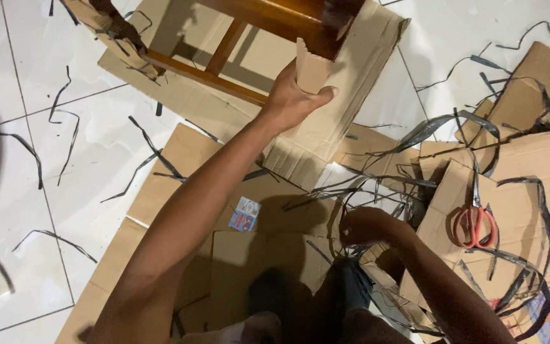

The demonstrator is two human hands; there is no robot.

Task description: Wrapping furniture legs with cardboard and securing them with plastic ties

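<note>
My left hand (294,99) reaches forward and grips a folded piece of cardboard (313,67) pressed against the leg of a brown wooden chair frame (224,51). Other chair legs show cardboard wrapping (112,35). My right hand (367,226) is low near my knee, fingers closed around thin black plastic strapping (351,191). A large flat cardboard sheet (358,76) lies under the chair.
Orange-handled scissors (475,226) lie on cardboard pieces (523,178) at the right. Black strap offcuts (65,127) are scattered over the white tiled floor (77,165). A small printed card (245,214) lies on flat cardboard (179,172) in front of me.
</note>
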